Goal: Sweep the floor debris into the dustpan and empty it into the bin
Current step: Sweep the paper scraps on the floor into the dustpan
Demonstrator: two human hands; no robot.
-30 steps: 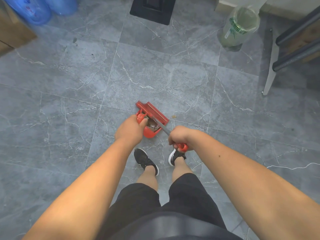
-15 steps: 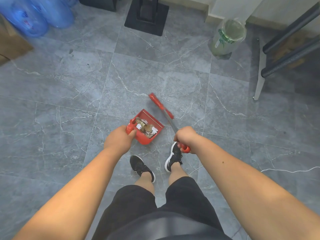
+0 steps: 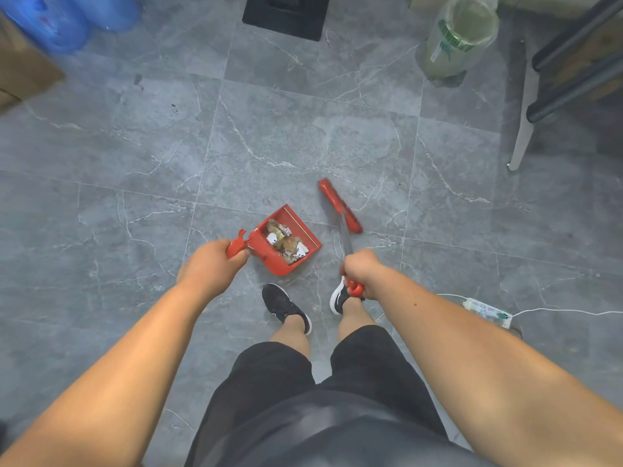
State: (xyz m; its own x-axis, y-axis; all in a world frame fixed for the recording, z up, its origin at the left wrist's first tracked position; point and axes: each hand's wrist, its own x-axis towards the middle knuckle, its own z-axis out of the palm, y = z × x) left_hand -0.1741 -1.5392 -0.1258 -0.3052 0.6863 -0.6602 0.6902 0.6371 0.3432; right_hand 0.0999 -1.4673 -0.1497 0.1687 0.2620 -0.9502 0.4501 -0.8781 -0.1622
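My left hand (image 3: 210, 267) grips the handle of a red dustpan (image 3: 274, 261), held just above the grey tiled floor in front of my feet. Crumpled paper and brown debris (image 3: 286, 242) lie inside the pan. My right hand (image 3: 362, 271) holds the red-tipped handle of a broom, whose red head (image 3: 340, 205) sits to the right of the pan and apart from it, down near the floor.
A large clear jug (image 3: 458, 38) stands at the back right beside black chair legs (image 3: 569, 72). Blue water bottles (image 3: 64, 18) and a cardboard box (image 3: 23, 72) are at the back left. A black stand base (image 3: 286, 18) lies ahead. A white power strip (image 3: 488, 311) with its cable lies at my right.
The broom head has moved off the dustpan to the right and away from it. The dustpan has tipped back with the debris now showing inside it.
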